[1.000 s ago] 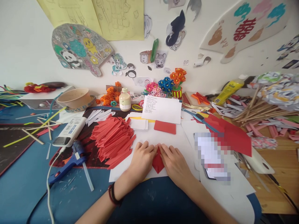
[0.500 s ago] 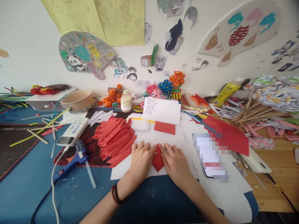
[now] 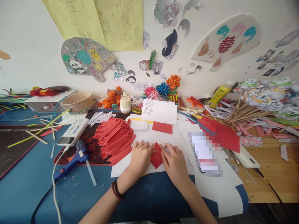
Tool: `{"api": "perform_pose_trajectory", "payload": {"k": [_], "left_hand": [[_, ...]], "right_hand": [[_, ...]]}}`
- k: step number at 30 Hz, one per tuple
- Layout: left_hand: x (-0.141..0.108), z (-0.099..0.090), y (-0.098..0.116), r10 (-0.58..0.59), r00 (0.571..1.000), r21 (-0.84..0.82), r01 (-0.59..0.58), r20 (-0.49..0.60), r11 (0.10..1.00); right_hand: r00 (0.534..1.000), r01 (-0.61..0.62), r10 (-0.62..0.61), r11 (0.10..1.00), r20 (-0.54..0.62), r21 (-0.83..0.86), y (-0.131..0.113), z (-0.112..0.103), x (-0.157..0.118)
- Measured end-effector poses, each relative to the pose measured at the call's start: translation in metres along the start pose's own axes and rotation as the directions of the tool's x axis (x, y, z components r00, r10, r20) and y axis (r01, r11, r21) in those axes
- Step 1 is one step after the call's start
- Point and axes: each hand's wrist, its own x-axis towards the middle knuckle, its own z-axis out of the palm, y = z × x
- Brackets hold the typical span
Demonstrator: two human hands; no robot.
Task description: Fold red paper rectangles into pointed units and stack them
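Observation:
A small piece of folded red paper [image 3: 156,158], pointed at top and bottom with a crease down its middle, lies on white sheets [image 3: 119,171] between my hands. My left hand [image 3: 142,157] grips its upper left edge, thumb and fingertips pressed together there. On the other side my right hand [image 3: 174,157] holds the upper right edge, its index finger and thumb on the paper. Just beyond lies a flat stack of red paper [image 3: 162,127]. To the left of my left hand is a heap of folded red paper pieces [image 3: 114,137].
A blue glue gun [image 3: 74,161] and a white corded device [image 3: 73,132] lie at the left. Right of my hands is a phone [image 3: 203,152], with red sheets [image 3: 219,133] behind it. A bottle [image 3: 125,102], a written card [image 3: 158,111] and flowers stand along the wall.
The camera view has shifted slightly. Both hands stay at the red paper, whose lower part now looks a little narrower, with the middle crease showing more plainly.

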Motion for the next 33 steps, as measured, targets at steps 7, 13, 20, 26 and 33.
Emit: {"api": "perform_pose_trajectory", "payload": {"k": [7,13,20,26,33], "left_hand": [[0.001,0.0,0.0,0.009,1.0,0.018,-0.01,0.014,1.0],[0.0,-0.001,-0.004,0.078,0.997,-0.006,-0.078,0.019,0.997],[0.01,-0.004,-0.014,0.152,0.988,-0.115,-0.147,0.035,0.983],[-0.006,-0.022,-0.011,-0.088,0.996,-0.197,0.084,-0.015,0.977],[-0.034,-0.027,-0.002,-0.198,0.968,-0.176,0.223,0.151,0.959]], "right_hand": [[0.99,0.138,-0.14,0.975,0.002,-0.177,-0.001,-0.005,0.008],[0.977,0.213,-0.21,0.972,-0.044,0.102,0.021,-0.007,0.01],[0.994,-0.03,-0.023,0.883,0.106,0.469,0.037,-0.006,0.037],[0.962,-0.093,-0.024,0.907,0.272,0.41,0.035,-0.008,0.047],[0.92,-0.301,0.122,0.826,0.371,0.477,0.039,-0.016,0.035]]}}
